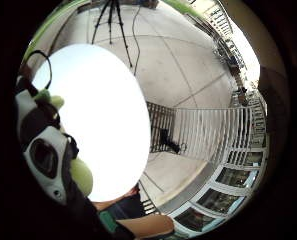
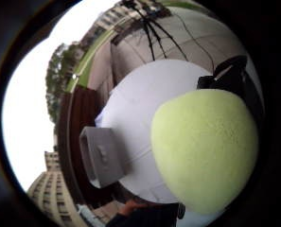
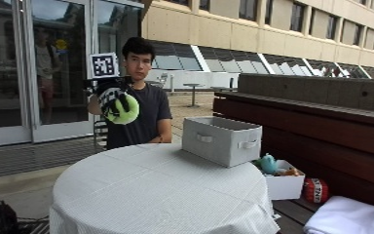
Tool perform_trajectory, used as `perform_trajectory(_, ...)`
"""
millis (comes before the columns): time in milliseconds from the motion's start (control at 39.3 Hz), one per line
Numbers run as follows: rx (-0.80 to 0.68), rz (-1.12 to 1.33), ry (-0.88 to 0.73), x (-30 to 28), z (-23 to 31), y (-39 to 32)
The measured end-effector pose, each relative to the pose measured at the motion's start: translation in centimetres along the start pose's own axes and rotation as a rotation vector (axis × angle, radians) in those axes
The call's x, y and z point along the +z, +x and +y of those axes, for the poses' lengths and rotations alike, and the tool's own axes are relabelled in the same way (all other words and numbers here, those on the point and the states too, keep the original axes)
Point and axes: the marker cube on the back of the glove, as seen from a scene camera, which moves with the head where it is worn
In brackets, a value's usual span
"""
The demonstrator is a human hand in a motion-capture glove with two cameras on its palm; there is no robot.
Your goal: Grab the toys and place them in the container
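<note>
One green toy ball (image 3: 122,112) is clutched in your gloved right hand (image 3: 112,100) at left of frame; carry it rightward over the grey container (image 3: 220,140).

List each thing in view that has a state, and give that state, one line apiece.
Right hand: raised above the table, fingers curled round the ball.
Ball: yellow-green, gripped, held in the air.
Container: upright on the table, open at the top; inside not visible.
Table: covered with a white cloth.
Small box: on the bench beside the table, holding toys.
</note>
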Motion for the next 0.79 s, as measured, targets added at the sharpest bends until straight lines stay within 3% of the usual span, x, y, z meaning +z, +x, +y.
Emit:
perform_trajectory(254,0.028,-0.001,0.186,-6.1,-1.1,-9.5)
perform_trajectory(585,-0.12,-0.02,0.283,-11.7,2.2,-22.0)
perform_trajectory(788,-0.222,-0.043,0.258,-12.3,5.2,-28.8)
